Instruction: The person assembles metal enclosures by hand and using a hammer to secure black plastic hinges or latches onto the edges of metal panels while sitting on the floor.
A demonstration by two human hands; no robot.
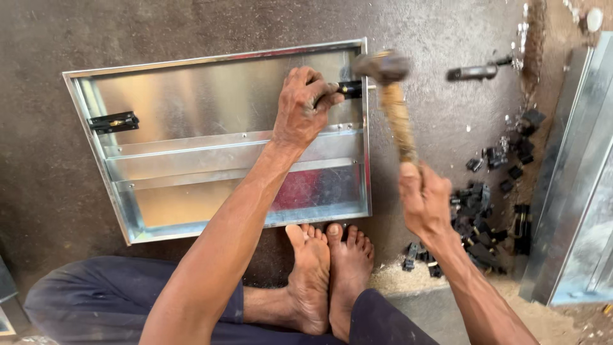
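A shallow galvanised sheet-metal panel (pixel 191 102) with folded edges lies on the dark floor in front of me. My left hand (pixel 303 105) pinches a small black latch piece (pixel 350 89) against the panel's right rim. My right hand (pixel 424 201) grips the wooden handle of a hammer (pixel 391 96); its metal head hovers just above and right of the latch piece. Another black latch (pixel 113 122) is fixed on the panel's left side. My bare feet (pixel 329 271) rest at the panel's near edge.
A pile of black latch parts (pixel 491 204) lies on the floor to the right. More sheet-metal panels (pixel 575 191) lean at the far right. A dark tool (pixel 476 72) lies beyond the hammer. Sawdust-like grit (pixel 396 278) sits near my right knee.
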